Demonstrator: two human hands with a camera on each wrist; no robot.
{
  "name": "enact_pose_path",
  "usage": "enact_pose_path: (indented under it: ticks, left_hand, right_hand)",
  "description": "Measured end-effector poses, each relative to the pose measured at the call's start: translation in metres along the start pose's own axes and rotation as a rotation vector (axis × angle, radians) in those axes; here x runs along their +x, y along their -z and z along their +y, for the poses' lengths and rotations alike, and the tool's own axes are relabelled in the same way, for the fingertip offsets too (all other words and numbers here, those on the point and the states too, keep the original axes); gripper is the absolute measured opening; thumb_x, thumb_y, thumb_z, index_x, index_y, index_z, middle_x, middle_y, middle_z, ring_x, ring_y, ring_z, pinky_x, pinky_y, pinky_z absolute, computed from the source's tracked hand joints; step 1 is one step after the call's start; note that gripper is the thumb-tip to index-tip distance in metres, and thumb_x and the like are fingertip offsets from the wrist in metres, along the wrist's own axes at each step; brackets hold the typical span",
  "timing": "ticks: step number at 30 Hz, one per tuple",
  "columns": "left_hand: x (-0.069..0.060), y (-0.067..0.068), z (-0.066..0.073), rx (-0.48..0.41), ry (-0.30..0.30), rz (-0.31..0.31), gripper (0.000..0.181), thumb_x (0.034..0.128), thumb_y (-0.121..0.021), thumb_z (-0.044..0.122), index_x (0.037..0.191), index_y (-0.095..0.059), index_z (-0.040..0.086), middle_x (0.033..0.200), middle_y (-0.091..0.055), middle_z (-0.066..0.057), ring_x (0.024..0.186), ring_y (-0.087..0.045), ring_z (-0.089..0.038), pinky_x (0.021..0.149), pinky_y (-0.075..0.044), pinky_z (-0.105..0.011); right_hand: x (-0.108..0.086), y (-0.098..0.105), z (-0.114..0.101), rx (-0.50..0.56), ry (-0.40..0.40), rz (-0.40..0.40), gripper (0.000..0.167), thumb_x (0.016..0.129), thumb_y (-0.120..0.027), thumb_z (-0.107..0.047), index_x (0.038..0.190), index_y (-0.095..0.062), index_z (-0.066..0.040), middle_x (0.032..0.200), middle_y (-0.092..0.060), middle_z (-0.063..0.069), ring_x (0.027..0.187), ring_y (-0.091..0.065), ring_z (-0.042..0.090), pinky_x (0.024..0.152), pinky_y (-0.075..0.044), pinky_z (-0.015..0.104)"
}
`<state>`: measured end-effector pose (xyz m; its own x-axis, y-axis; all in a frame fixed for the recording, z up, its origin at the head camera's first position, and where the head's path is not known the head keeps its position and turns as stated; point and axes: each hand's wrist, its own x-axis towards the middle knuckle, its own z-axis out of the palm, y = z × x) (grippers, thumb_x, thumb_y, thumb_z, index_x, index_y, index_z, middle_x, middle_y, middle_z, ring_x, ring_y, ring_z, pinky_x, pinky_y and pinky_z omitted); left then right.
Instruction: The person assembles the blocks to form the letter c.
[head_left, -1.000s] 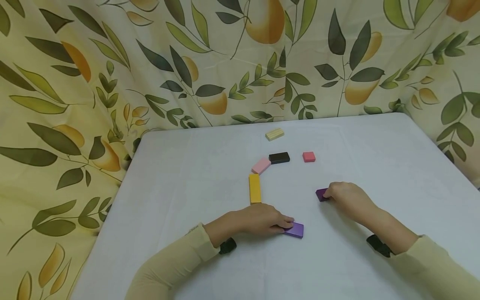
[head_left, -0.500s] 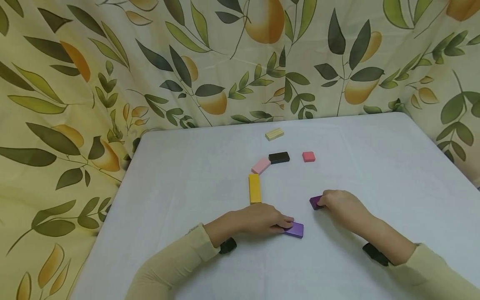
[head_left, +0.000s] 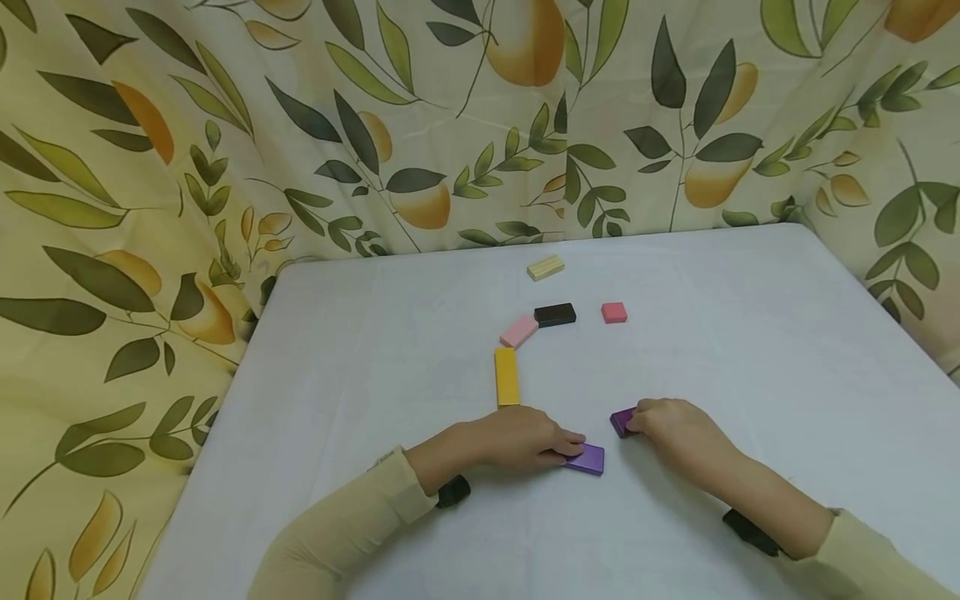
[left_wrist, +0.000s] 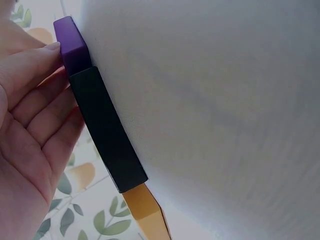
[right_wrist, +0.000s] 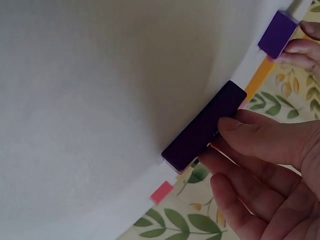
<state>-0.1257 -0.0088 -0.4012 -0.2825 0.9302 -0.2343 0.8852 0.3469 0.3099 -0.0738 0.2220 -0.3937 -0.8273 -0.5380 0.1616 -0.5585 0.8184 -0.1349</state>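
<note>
My left hand (head_left: 517, 437) holds the light purple wooden block (head_left: 588, 460) by its left end, thumb and fingers at its sides. In the left wrist view this block (left_wrist: 72, 45) meets the end of a dark block (left_wrist: 107, 130), which in turn meets a yellow one (left_wrist: 147, 212). The dark block is hidden under my left hand in the head view. My right hand (head_left: 682, 433) pinches a dark purple block (head_left: 621, 422) between thumb and fingers, up and to the right of the light purple one, with a gap between them.
Beyond my left hand, a yellow block (head_left: 506, 377), a pink block (head_left: 519, 332) and a black block (head_left: 555, 315) form a curved row. A red block (head_left: 614, 312) lies apart on the right. A pale ridged block (head_left: 545, 267) lies near the table's (head_left: 375, 333) far edge.
My right hand has brought the dark purple block nearer and to the left, closer to the light purple block. My left hand keeps its place. The head view shifts slightly.
</note>
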Motion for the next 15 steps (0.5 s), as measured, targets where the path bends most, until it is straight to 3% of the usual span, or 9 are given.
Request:
enact_pose_path:
  ticks: [15]
  left_hand:
    - [0.001, 0.001, 0.001, 0.025, -0.005, -0.009, 0.036, 0.0945, -0.053, 0.023, 0.13, -0.054, 0.02, 0.132, -0.048, 0.011, 0.112, -0.051, -0.003, 0.08, -0.04, -0.011]
  right_hand:
    - [-0.011, -0.006, -0.015, -0.024, 0.051, 0.052, 0.016, 0.064, -0.076, 0.008, 0.069, -0.07, -0.005, 0.068, -0.061, 0.0, 0.063, -0.06, 0.017, 0.062, -0.052, 0.034]
